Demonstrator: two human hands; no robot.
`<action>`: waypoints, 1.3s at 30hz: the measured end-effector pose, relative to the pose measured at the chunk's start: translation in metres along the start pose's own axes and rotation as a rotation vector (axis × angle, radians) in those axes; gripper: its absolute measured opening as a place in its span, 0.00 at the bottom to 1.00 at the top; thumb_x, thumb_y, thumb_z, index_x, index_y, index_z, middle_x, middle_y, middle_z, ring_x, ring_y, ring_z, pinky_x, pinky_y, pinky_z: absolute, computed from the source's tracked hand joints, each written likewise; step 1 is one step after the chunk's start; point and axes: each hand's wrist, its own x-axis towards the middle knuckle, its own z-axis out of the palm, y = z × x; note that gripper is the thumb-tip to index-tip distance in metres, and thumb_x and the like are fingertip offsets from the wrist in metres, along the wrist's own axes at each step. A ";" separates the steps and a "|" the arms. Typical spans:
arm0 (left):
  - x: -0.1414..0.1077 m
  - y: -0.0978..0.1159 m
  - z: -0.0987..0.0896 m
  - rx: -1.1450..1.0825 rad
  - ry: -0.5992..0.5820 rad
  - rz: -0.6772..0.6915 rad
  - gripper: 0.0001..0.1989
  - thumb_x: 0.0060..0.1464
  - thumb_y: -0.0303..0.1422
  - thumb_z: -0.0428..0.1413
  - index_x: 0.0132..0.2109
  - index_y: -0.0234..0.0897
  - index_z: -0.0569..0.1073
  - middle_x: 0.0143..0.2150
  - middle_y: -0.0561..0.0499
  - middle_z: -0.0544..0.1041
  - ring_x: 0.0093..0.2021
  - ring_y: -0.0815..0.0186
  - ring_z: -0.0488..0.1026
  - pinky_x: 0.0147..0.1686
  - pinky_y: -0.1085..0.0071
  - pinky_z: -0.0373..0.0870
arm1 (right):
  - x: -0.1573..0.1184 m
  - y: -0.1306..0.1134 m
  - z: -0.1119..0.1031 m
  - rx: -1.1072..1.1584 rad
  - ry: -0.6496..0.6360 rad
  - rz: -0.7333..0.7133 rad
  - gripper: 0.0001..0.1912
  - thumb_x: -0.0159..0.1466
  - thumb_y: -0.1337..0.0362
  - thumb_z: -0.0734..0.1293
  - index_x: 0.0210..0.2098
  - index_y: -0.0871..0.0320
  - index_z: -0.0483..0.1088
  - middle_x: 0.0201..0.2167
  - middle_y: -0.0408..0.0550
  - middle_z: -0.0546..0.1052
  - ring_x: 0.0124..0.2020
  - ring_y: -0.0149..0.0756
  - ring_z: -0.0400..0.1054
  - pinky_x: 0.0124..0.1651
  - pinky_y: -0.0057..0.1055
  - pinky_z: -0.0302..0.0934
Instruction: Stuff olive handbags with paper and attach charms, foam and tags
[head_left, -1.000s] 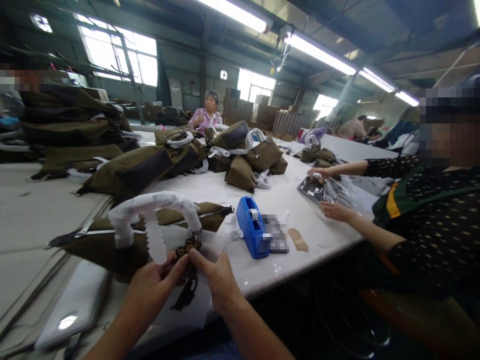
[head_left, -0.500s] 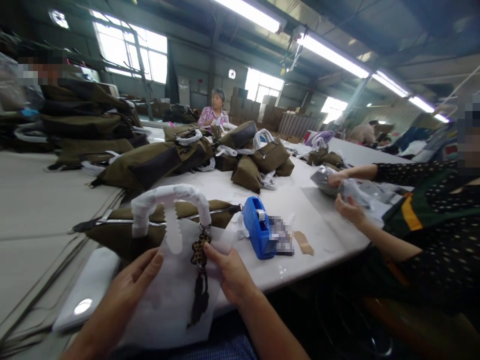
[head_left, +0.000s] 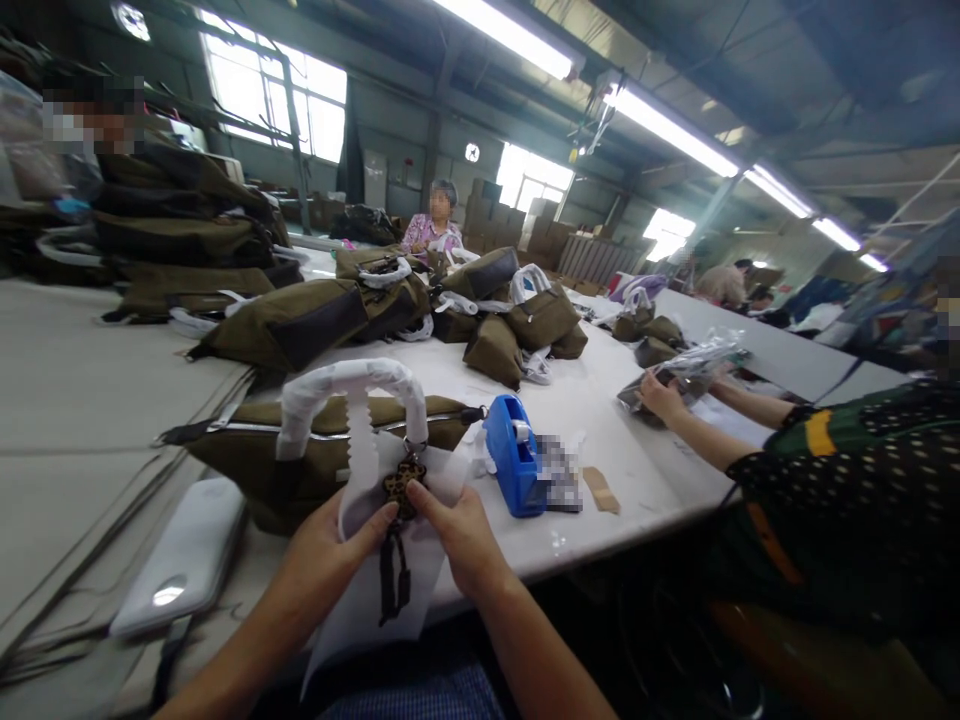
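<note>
Head view, left to right: on the bench (head_left: 82, 390), a flat white object (head_left: 187, 540) lies near the olive bag (head_left: 251, 485), whose wrapped handle (head_left: 352, 375) stands upright. Left hand (head_left: 319, 550): grip clamped on the white sheet (head_left: 360, 595), thumb tip beside the leopard-print charm (head_left: 401, 480), at the handle's base. Right hand (head_left: 469, 545): grip clamped on the charm. Blue tape dispenser (head_left: 510, 460): just right of the bag.

The charm (head_left: 399, 484) is black-spotted brown. The nearest bag (head_left: 262, 487) is olive, its handle wrap (head_left: 352, 374) white. The dispenser (head_left: 513, 470) is blue.
</note>
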 end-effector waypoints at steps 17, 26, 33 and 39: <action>-0.003 -0.016 -0.004 0.253 0.062 0.128 0.26 0.57 0.54 0.57 0.52 0.41 0.81 0.51 0.48 0.85 0.53 0.47 0.81 0.53 0.63 0.77 | -0.003 0.034 0.001 -0.111 0.111 -0.267 0.24 0.64 0.44 0.72 0.48 0.57 0.78 0.43 0.51 0.81 0.42 0.42 0.74 0.39 0.32 0.69; -0.013 -0.015 0.006 0.438 0.107 0.237 0.35 0.62 0.55 0.50 0.65 0.36 0.71 0.63 0.41 0.77 0.64 0.46 0.74 0.61 0.57 0.73 | -0.002 0.036 0.019 -0.247 0.143 -0.302 0.19 0.65 0.47 0.72 0.33 0.58 0.73 0.28 0.45 0.75 0.29 0.35 0.71 0.33 0.30 0.67; -0.005 -0.030 -0.004 0.537 0.116 0.342 0.32 0.67 0.52 0.47 0.68 0.39 0.70 0.60 0.46 0.80 0.58 0.52 0.79 0.60 0.64 0.74 | 0.005 0.025 0.009 -0.091 -0.086 -0.213 0.24 0.67 0.42 0.68 0.35 0.58 0.70 0.21 0.39 0.69 0.16 0.30 0.65 0.21 0.27 0.62; -0.007 -0.045 0.001 0.838 0.285 0.660 0.29 0.72 0.42 0.45 0.74 0.34 0.59 0.64 0.41 0.77 0.58 0.54 0.80 0.49 0.67 0.81 | 0.011 0.025 0.015 -0.190 0.044 -0.230 0.25 0.66 0.43 0.70 0.28 0.59 0.67 0.14 0.37 0.66 0.12 0.25 0.60 0.16 0.21 0.51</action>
